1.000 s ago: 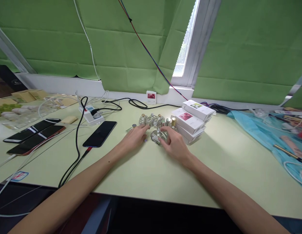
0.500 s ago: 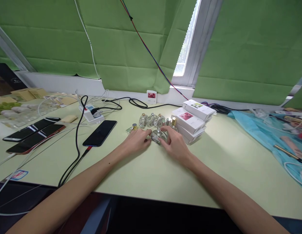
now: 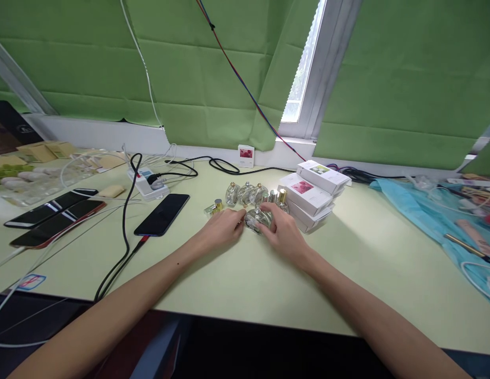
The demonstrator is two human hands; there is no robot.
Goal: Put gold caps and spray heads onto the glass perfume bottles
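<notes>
Blinds (image 3: 213,73) plain green; sheet (image 3: 419,210) light blue (phone (image 3: 162,215) black).

Clear, glossy glass-like bottles (image 3: 245,195) with shiny metallic caps (image 3: 282,196); smooth, satin tabletop (image 3: 229,279); glossy black phone screen (image 3: 162,215); smooth card-like boxes (image 3: 310,195); matt, creased cloth-like blinds (image 3: 213,79); thin, wrinkled plastic-like blue sheet (image 3: 414,208)

Right hand (image 3: 282,230) on round glass bottle (image 3: 253,220), fingers around it. Left hand (image 3: 225,227) curled, fingertips by same bottle. Three glass bottles (image 3: 245,195) in a row behind; gold-capped bottle (image 3: 282,198) beside stacked white boxes (image 3: 310,196). Black phone (image 3: 162,215) on table (image 3: 213,284), left side, red-tipped cable (image 3: 144,240) at its lower end. Power strip (image 3: 147,185) behind phone.
</notes>
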